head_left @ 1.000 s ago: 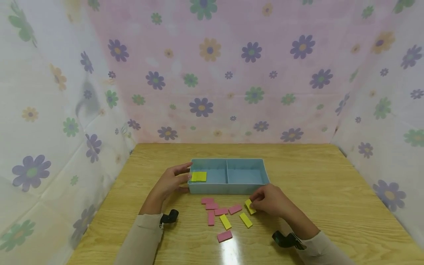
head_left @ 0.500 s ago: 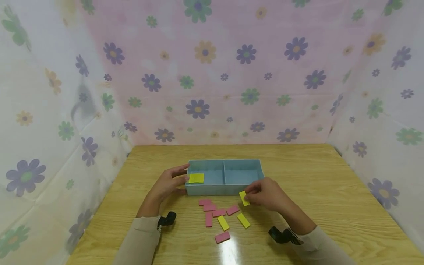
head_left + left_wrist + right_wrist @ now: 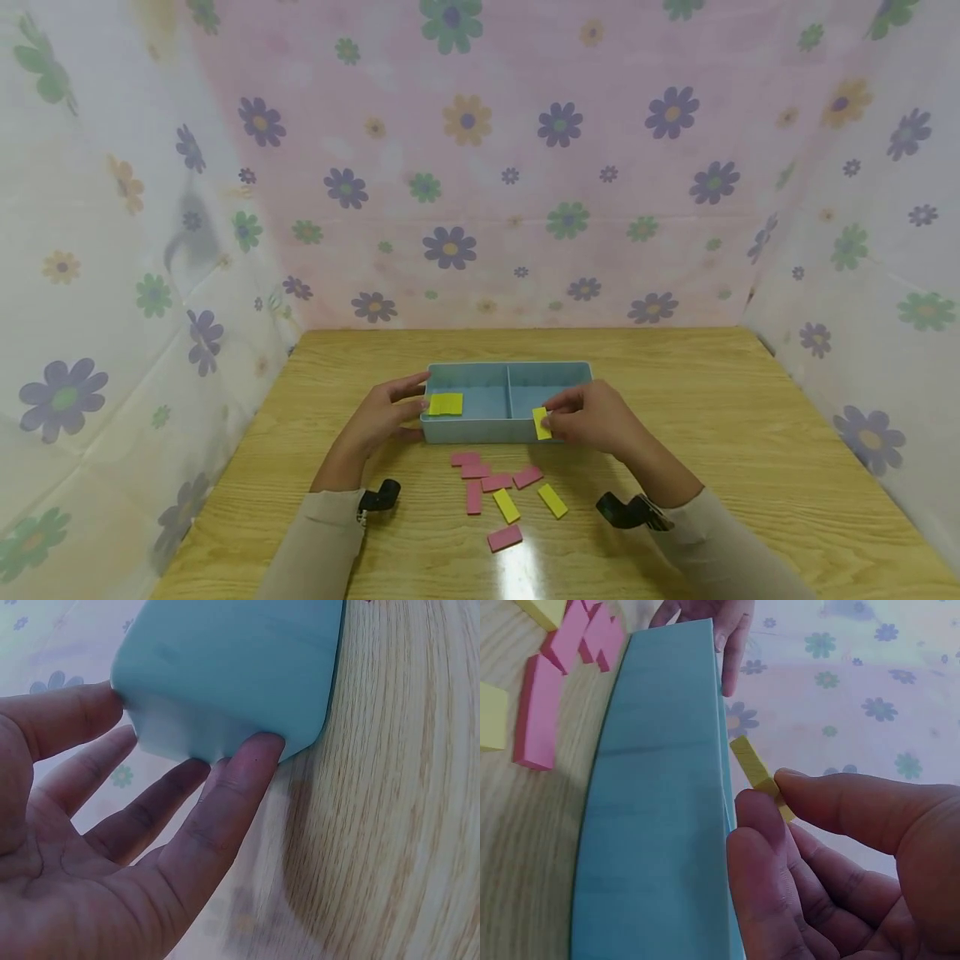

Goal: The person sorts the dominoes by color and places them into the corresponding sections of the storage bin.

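Note:
A light blue two-compartment box [image 3: 472,431] stands on the table. My left hand [image 3: 384,410] rests against its left end with fairly straight, spread fingers; in the left wrist view the fingertips [image 3: 259,750] touch the end wall. Between thumb and fingers my right hand [image 3: 596,421] pinches a thin yellow block [image 3: 541,423], near the front rim of the right compartment. The right wrist view has the yellow block [image 3: 751,763] tilted, beside the box's top edge. Yellow blocks [image 3: 446,404] lie side by side in the left compartment, at its left end.
Several pink blocks [image 3: 474,497] lie loosely in front of the box on the wooden table [image 3: 675,367]. Two yellow blocks [image 3: 552,501] lie among and beside them. A flowered cloth [image 3: 480,183] surrounds the table at the back and sides.
My right hand has lifted the yellow block from the table and carried it up and left to the box's front rim. The left hand stays at the box's end.

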Motion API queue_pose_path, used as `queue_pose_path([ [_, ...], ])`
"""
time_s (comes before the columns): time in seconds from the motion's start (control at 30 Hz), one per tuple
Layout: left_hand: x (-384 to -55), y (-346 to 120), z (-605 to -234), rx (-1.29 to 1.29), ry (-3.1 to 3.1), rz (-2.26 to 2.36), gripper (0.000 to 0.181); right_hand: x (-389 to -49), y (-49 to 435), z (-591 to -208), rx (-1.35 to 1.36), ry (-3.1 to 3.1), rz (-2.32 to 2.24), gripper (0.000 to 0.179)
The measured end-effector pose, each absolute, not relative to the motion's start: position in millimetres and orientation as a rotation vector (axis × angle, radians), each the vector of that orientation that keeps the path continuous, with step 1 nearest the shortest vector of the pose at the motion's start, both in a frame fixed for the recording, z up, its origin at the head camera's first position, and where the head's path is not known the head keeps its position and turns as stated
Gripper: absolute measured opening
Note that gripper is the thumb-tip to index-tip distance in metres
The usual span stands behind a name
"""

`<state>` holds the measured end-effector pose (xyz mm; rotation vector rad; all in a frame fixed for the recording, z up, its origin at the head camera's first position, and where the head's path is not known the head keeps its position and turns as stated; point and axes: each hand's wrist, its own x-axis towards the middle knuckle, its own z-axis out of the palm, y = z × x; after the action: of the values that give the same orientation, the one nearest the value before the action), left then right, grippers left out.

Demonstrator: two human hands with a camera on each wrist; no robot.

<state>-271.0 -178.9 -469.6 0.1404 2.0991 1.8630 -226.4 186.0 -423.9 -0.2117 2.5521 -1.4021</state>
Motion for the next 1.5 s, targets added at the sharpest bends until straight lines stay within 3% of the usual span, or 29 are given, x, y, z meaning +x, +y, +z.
queue_pose_path([
  [0.23,-272.2,-178.6,-469.6,0.150,2.081,1.865,0.059,-239.2,180.9,-416.5,-0.244,2.493,-1.476,0.031],
  [1.5,-272.4,-178.8,-471.5,0.162,2.094,1.862,0.059,-290.4,123.4,-400.5,-0.142,2.391,-1.544,0.032],
])
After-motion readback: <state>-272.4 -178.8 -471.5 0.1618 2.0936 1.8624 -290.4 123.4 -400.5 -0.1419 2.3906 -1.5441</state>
